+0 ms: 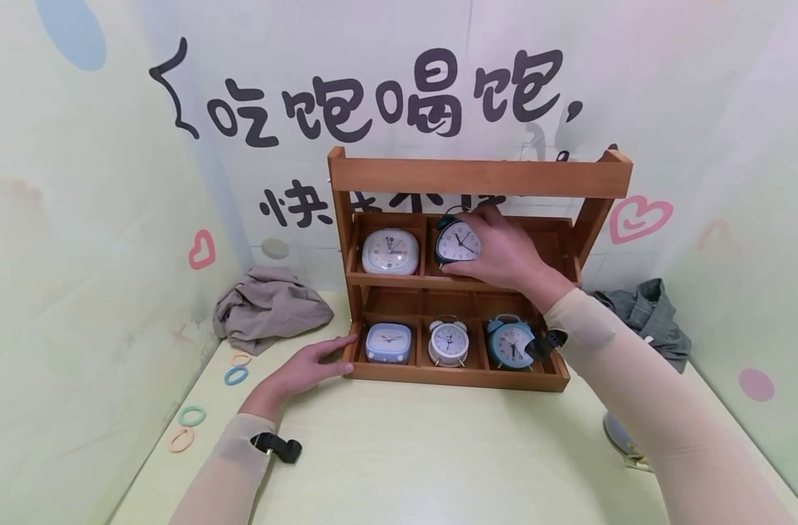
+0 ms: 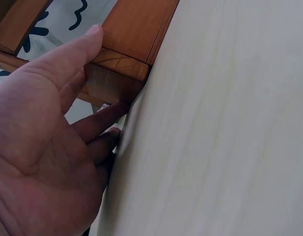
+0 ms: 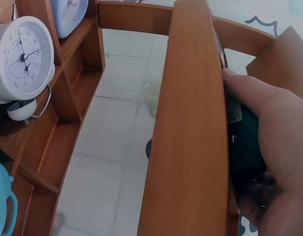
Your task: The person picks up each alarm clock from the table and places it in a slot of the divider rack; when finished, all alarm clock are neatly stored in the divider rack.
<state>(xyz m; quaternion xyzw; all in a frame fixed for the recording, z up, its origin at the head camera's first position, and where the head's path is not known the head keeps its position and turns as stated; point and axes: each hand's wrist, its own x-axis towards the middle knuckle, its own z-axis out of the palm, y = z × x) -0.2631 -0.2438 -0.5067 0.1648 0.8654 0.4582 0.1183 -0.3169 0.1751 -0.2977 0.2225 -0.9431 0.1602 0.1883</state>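
In the head view my right hand grips a dark green alarm clock with a white, rounded face. The clock is in the upper tier of a wooden two-tier rack, right of the divider. The right wrist view shows the thumb and fingers around the dark green body, partly hidden behind a wooden bar. My left hand touches the rack's lower left corner. In the left wrist view its thumb lies against the wood and the other fingers extend along the side.
A white-blue clock sits upper left. The lower tier holds a blue clock, a white twin-bell clock and a teal twin-bell clock. Cloths lie beside the rack; several coloured rings lie left. A round object is partly behind the right arm.
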